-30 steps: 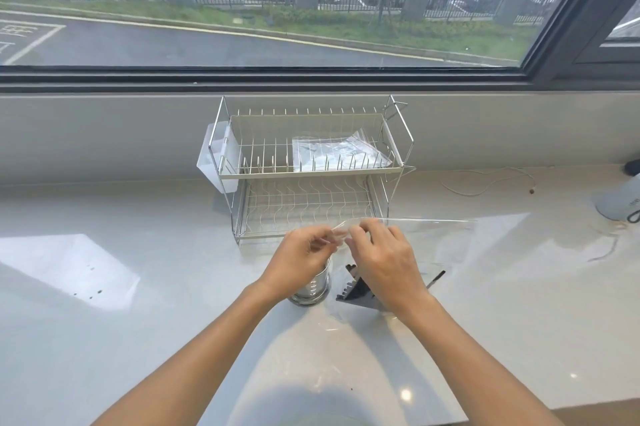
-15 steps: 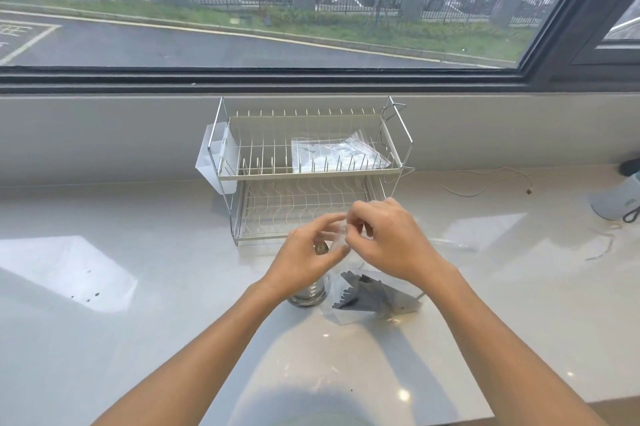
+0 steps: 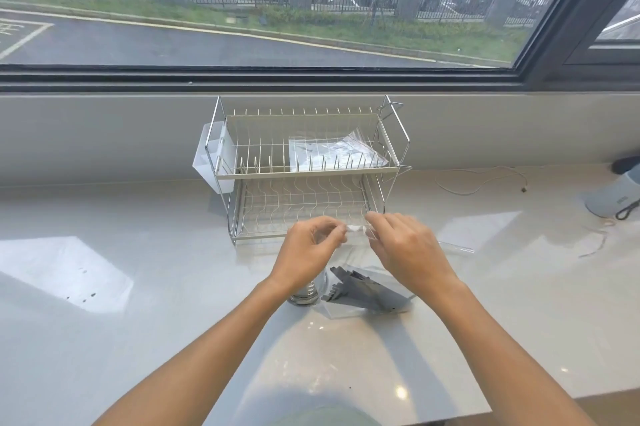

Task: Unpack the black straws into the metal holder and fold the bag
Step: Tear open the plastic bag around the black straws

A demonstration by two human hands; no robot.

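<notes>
Bag (image 3: pixel 356 249) top pinched between both hands' fingers (image 3: pixel 337 230).

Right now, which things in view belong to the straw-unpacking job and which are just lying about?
Job:
left hand
right hand
clear bag
black straws
metal holder

Lying about:
dish rack
packet on its top shelf
white cable

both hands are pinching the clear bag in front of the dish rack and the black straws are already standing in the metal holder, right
Not quite. In the head view both hands, left and right, do pinch the clear bag in front of the dish rack, but the black straws lie inside the bag on the counter, beside the metal holder, not in it.
</notes>
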